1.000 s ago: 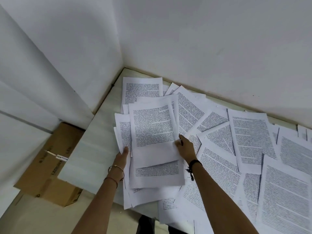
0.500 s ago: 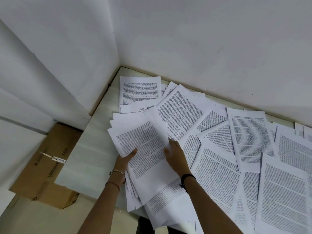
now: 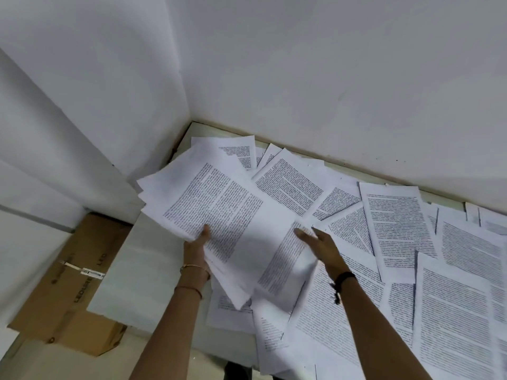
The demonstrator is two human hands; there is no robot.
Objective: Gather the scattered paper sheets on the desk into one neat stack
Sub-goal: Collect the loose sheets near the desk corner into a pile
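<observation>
A loose bundle of printed sheets (image 3: 219, 209) is lifted off the desk and tilted, its top end toward the wall corner. My left hand (image 3: 196, 246) grips the bundle's left edge, thumb on top. My right hand (image 3: 319, 244) hovers beside the bundle's right side, fingers spread, with nothing in it. Several more printed sheets (image 3: 395, 231) lie scattered and overlapping over the desk (image 3: 131, 275) to the right and near the front edge. Other sheets (image 3: 290, 178) lie behind the bundle by the back wall.
White walls meet in a corner (image 3: 189, 116) just behind the desk's far left end. A brown cardboard box (image 3: 68, 283) sits on the floor left of the desk. The desk's left strip shows bare white surface.
The gathered bundle has risen from the desk and swung toward the left corner in my left hand. My right hand has come off the sheets and opened.
</observation>
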